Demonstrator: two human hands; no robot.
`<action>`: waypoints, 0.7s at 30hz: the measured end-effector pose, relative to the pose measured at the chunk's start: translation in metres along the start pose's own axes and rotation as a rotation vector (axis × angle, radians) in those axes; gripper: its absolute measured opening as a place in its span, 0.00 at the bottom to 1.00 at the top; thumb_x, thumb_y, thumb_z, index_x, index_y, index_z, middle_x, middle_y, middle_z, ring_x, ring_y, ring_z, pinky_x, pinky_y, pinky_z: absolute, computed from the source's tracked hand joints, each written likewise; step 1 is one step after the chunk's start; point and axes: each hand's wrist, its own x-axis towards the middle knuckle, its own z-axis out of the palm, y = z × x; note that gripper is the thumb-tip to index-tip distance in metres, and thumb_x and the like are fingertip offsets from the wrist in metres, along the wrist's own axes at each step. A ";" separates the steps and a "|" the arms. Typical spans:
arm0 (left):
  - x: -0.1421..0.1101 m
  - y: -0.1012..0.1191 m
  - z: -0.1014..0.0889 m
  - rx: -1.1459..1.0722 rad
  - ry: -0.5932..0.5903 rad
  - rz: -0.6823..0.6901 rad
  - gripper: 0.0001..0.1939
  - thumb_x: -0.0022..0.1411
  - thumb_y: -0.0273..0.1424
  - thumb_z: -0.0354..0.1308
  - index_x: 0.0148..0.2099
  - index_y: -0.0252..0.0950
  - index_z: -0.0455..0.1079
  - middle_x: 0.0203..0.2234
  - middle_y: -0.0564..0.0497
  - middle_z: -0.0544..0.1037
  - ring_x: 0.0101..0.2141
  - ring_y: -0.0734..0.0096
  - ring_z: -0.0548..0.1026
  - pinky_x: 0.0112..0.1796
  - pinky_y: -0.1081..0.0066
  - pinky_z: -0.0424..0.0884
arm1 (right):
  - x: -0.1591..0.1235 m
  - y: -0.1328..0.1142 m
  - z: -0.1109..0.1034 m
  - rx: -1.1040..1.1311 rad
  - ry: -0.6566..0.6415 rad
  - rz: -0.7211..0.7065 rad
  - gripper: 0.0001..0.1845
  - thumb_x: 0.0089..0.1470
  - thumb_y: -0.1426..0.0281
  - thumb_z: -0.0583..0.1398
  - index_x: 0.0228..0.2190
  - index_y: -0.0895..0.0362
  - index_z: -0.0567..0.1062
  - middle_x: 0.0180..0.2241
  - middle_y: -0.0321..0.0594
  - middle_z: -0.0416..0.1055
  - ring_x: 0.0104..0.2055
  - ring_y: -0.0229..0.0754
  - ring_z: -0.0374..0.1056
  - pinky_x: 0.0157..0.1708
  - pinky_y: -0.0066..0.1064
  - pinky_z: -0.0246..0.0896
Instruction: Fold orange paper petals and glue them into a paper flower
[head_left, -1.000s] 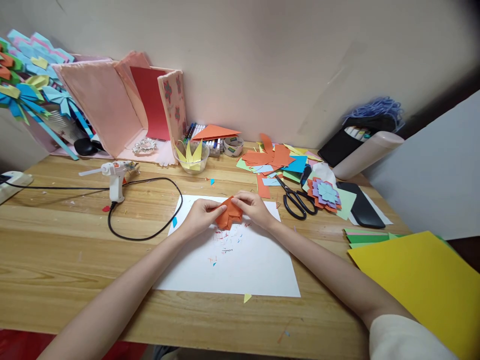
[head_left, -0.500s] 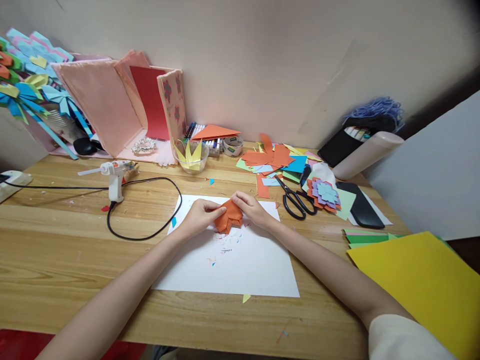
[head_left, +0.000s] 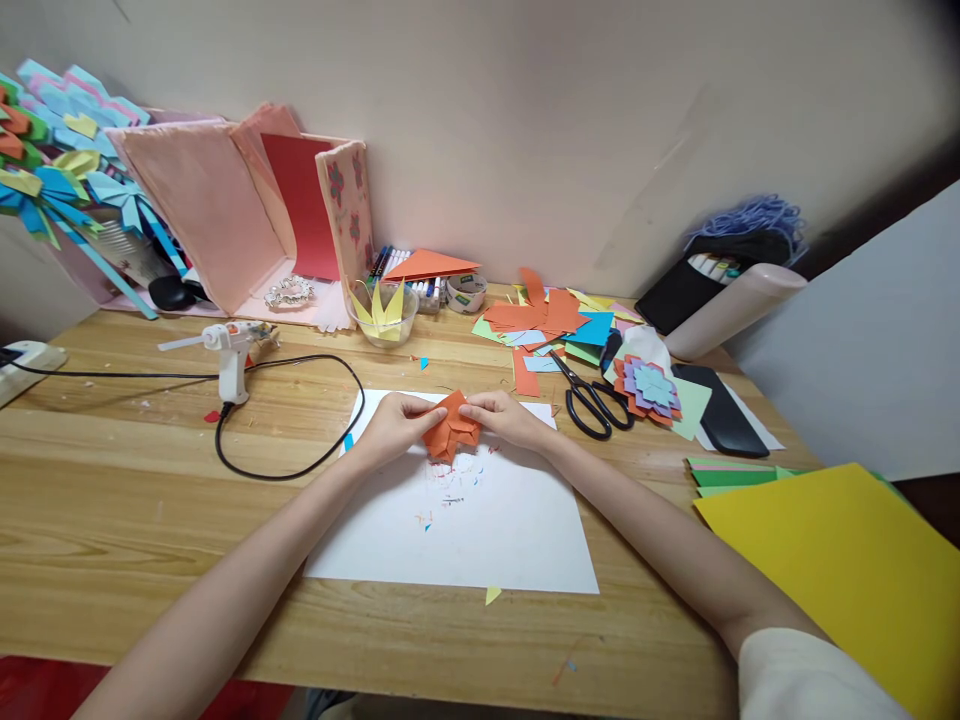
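Note:
Between my two hands is a folded piece of orange paper (head_left: pixel 451 428) with pointed, creased edges, held above a white sheet (head_left: pixel 480 540). My left hand (head_left: pixel 401 425) pinches its left side, thumb on top. On the right side, my right hand (head_left: pixel 506 418) grips it between thumb and fingers. The fingers behind the paper are partly hidden. Small coloured paper bits (head_left: pixel 452 480) lie scattered on the white sheet just below. Black-handled scissors (head_left: pixel 592 395) rest on the table to the right of my right hand.
A white glue gun (head_left: pixel 234 360) stands at left, its black cord looping toward the sheet. Behind are a pink box (head_left: pixel 202 200), a clear cup with yellow paper (head_left: pixel 384 315) and orange scraps (head_left: pixel 536 315). At right lie a layered paper flower (head_left: pixel 649 388), a phone (head_left: pixel 721 410) and yellow paper (head_left: pixel 840 570).
My right hand has shifted its grip, the thumb now lying across the front of the orange paper. The paper has turned slightly and moved a little to the left.

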 end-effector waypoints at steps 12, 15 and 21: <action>-0.003 0.001 -0.001 -0.018 -0.165 0.057 0.19 0.56 0.39 0.53 0.20 0.29 0.68 0.14 0.54 0.64 0.18 0.78 0.59 0.21 0.76 0.52 | -0.005 -0.002 0.006 -0.070 0.046 0.037 0.23 0.54 0.54 0.51 0.20 0.60 0.67 0.16 0.30 0.56 0.18 0.31 0.52 0.19 0.24 0.45; -0.004 0.003 0.000 -0.002 -0.184 0.052 0.19 0.56 0.38 0.52 0.20 0.29 0.68 0.14 0.54 0.64 0.18 0.79 0.59 0.21 0.76 0.52 | -0.007 -0.001 0.008 -0.062 0.057 0.083 0.23 0.54 0.55 0.51 0.21 0.60 0.68 0.14 0.29 0.55 0.15 0.31 0.52 0.16 0.24 0.46; -0.003 0.004 -0.002 0.002 -0.140 0.044 0.19 0.56 0.38 0.52 0.22 0.28 0.71 0.15 0.53 0.67 0.19 0.78 0.61 0.21 0.77 0.54 | -0.004 0.001 0.003 -0.036 -0.032 0.003 0.21 0.52 0.55 0.55 0.25 0.61 0.71 0.20 0.33 0.61 0.20 0.31 0.55 0.19 0.23 0.49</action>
